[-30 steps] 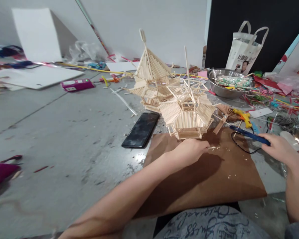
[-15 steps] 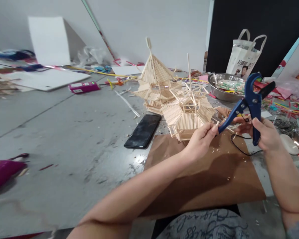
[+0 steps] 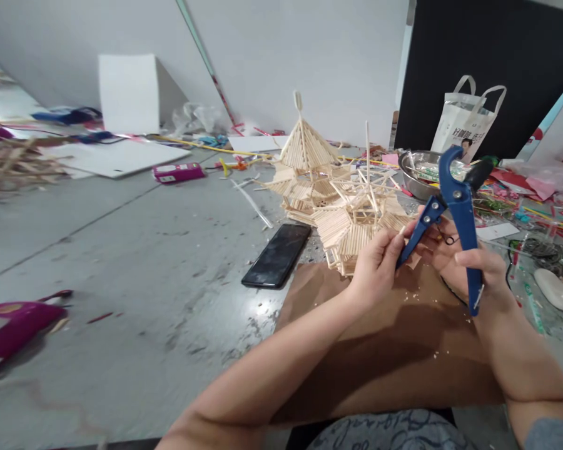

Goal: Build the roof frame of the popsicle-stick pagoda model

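My right hand (image 3: 485,272) holds a blue pipe cutter (image 3: 460,209) by one long handle, thumb across it and the other fingers behind. The cutter's handles are spread apart, its hooked jaw pointing up. My left hand (image 3: 378,262) is closed in a pinch beside the end of the other handle; the pale tip of a thin wooden stick (image 3: 401,231) shows between thumb and finger, most of it hidden. Just beyond stands a tiered model of wooden sticks (image 3: 356,234) with an upright stick at its centre. Behind it is a similar model with a pointed roof (image 3: 304,147).
Brown board (image 3: 380,369) with pale crumbs lies under my hands. A black phone (image 3: 276,256) is left of the models. Purple devices (image 3: 178,172) lie further left. At the right are a metal bowl (image 3: 415,181), a white bag (image 3: 464,122) and a white mouse-shaped object (image 3: 553,289).
The pipe cutter has come lower and slightly left, and is turned more upright in my right hand. My left hand stays pinched. The whole view has shifted a little.
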Available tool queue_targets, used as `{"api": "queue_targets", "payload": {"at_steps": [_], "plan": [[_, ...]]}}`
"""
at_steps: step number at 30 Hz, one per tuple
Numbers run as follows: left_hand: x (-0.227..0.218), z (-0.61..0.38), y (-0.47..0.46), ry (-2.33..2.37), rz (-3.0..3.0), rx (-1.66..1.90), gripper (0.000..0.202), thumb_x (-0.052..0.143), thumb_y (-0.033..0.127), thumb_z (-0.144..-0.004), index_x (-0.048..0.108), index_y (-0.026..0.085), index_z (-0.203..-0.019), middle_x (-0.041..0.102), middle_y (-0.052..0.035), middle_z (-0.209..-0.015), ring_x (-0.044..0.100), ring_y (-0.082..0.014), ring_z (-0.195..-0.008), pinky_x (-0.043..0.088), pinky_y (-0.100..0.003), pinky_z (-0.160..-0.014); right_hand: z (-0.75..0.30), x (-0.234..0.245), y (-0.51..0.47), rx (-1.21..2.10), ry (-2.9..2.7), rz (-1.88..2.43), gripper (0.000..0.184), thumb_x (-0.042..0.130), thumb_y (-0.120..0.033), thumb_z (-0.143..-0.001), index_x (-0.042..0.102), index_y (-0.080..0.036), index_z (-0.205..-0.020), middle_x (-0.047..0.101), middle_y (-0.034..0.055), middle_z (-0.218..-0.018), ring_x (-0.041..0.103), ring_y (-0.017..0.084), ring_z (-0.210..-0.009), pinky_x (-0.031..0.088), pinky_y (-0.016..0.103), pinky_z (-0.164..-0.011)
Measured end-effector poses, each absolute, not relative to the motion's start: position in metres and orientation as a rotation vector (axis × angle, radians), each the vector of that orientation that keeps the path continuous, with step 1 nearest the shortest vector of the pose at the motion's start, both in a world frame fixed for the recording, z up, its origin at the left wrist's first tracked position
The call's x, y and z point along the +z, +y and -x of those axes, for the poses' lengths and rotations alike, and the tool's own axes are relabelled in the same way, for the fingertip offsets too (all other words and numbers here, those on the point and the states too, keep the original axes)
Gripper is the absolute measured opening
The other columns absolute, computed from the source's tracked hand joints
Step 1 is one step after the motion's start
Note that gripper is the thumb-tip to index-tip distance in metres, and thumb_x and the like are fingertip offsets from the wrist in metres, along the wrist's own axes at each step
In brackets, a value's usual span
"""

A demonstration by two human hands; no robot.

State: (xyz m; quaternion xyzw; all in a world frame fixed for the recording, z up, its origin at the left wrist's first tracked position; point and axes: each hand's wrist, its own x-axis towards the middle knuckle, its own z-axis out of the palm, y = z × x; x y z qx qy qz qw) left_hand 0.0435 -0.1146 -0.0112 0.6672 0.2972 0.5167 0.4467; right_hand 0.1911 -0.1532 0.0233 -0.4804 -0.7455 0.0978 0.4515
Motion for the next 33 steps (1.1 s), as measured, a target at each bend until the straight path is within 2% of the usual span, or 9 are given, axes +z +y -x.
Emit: {"api": "queue_targets", "payload": {"at_steps": [3,5,7,12,19,33], "plan": [[-0.007,-0.031,-0.106,0.817,-1.953,1.325,0.024,0.042,0.03,-0.086,0.048,0.017,-0.067,0.048,0.0025,-0.059,0.045,-0.008,-0.056,0.037,-0.019,-0.054,-0.203,0.017,-0.152,0.599,-1.713,1.177,0.034,0.041,-0.032,-0.078,0.052,-0.022,-0.11,0.065,0.0073,-0.098,0.062,0.022,-0.091,0.048,0.041,-0.08],[-0.005,-0.025,-0.1,0.811,-2.009,1.334,0.023,0.041,0.026,-0.087,0.05,0.016,-0.068,0.048,0.0033,-0.056,0.045,-0.0071,-0.053,0.036,-0.018,-0.054,-0.213,0.011,-0.148,0.517,-1.666,1.31,0.036,0.053,-0.03,-0.073,0.05,-0.022,-0.108,0.063,0.0058,-0.097,0.061,0.021,-0.088,0.048,0.039,-0.079],[-0.005,-0.023,-0.095,0.771,-2.025,1.342,0.021,0.04,0.025,-0.087,0.053,0.015,-0.074,0.045,0.0048,-0.053,0.042,-0.006,-0.049,0.035,-0.017,-0.051,-0.219,0.007,-0.142,0.334,-1.688,1.423,0.042,0.058,-0.026,-0.07,0.048,-0.021,-0.11,0.062,0.0054,-0.096,0.06,0.02,-0.085,0.047,0.039,-0.081],[-0.01,-0.021,-0.088,0.686,-2.066,1.372,0.024,0.038,0.028,-0.09,0.057,0.013,-0.091,0.041,0.0049,-0.054,0.038,-0.0057,-0.048,0.034,-0.017,-0.048,-0.213,0.003,-0.136,0.138,-1.986,1.463,0.051,0.055,-0.021,-0.069,0.041,-0.019,-0.118,0.057,0.0099,-0.109,0.056,0.023,-0.097,0.045,0.04,-0.085],[-0.013,-0.017,-0.083,0.616,-2.137,1.435,0.029,0.036,0.036,-0.092,0.054,0.014,-0.086,0.041,0.0039,-0.055,0.037,-0.0061,-0.048,0.034,-0.018,-0.046,-0.207,0.003,-0.14,-0.024,-2.113,1.491,0.052,0.052,-0.018,-0.068,0.039,-0.021,-0.118,0.058,0.0101,-0.109,0.056,0.027,-0.097,0.045,0.042,-0.082],[-0.011,-0.014,-0.08,0.649,-2.343,1.527,0.023,0.038,0.024,-0.091,0.05,0.015,-0.074,0.038,0.0051,-0.053,0.033,-0.0048,-0.046,0.032,-0.015,-0.043,-0.207,0.002,-0.137,-0.138,-2.126,1.515,0.05,0.05,-0.017,-0.065,0.042,-0.02,-0.115,0.061,0.01,-0.106,0.059,0.026,-0.093,0.046,0.041,-0.08]]}}
